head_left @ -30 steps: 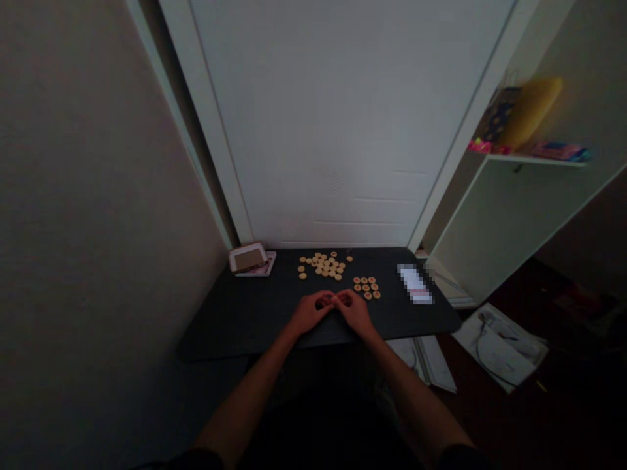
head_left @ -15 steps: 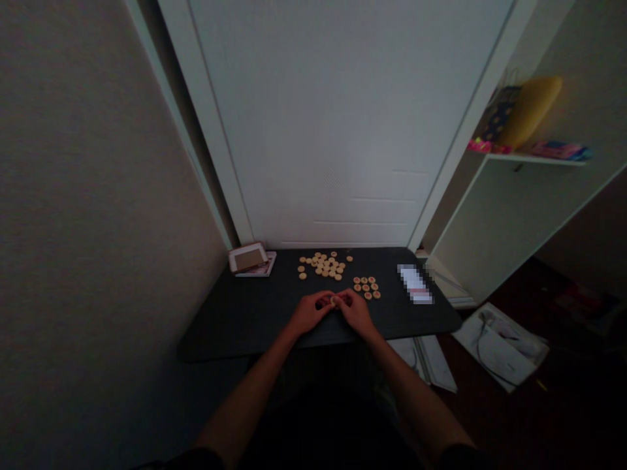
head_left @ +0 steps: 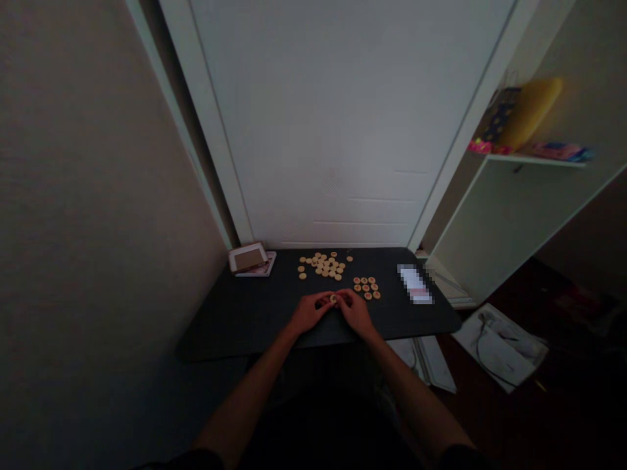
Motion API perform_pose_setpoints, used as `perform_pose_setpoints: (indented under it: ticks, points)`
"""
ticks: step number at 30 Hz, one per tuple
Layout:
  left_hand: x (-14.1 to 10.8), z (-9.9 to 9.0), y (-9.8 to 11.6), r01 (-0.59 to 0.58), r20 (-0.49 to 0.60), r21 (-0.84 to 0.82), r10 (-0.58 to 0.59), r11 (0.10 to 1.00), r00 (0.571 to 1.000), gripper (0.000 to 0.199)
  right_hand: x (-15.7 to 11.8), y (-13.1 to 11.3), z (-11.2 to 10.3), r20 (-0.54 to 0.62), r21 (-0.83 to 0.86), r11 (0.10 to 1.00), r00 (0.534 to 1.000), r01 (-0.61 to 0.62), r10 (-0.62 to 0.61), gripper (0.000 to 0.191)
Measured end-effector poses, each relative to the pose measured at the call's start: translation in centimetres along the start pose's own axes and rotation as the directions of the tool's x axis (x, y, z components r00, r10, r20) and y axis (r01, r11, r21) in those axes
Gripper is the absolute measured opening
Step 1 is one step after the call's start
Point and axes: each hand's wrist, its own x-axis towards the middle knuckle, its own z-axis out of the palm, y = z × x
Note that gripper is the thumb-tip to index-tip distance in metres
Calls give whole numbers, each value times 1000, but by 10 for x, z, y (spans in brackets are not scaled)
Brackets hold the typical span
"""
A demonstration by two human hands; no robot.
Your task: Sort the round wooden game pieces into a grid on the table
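Note:
Between the fingertips of my left hand (head_left: 310,311) and my right hand (head_left: 356,309) is one round Chinese chess piece (head_left: 334,298), its marked face turned up toward me. Both hands are closed on it, near the middle of the dark table (head_left: 230,320). Just beyond them lies a loose pile of pale round pieces (head_left: 326,266), most with no marking visible. To the right of the pile, several pieces with red marks (head_left: 366,287) lie face up in short rows, close to my right hand.
At the table's back left, an open box and its lid (head_left: 249,259) are stacked. A phone with a blurred screen (head_left: 415,284) lies at the right. A white door (head_left: 323,130) stands behind the table, and a shelf unit (head_left: 490,215) is to the right.
The piece between my fingers has turned so that its marked face now shows. My hands have stayed in nearly the same place, and the other pieces lie as before.

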Motion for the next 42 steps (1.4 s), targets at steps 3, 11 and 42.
perform_pose_setpoints:
  ticks: [3, 11, 42]
  points:
    - [0, 0, -2, -5, -7, 4, 5, 1000, 1000, 36, -1, -1, 0, -5, -6, 1000, 1000, 10, -10, 23]
    - [0, -1, -1, -13, -28, 17, 13, 1000, 1000, 36, -2, -7, 0, 14, -22, 1000, 1000, 14, -13, 28]
    - [-1, 3, -4, 2, -15, 41, -2, 999, 1000, 31, 5, 2, -10, 51, 1, 999, 998, -43, 43, 24]
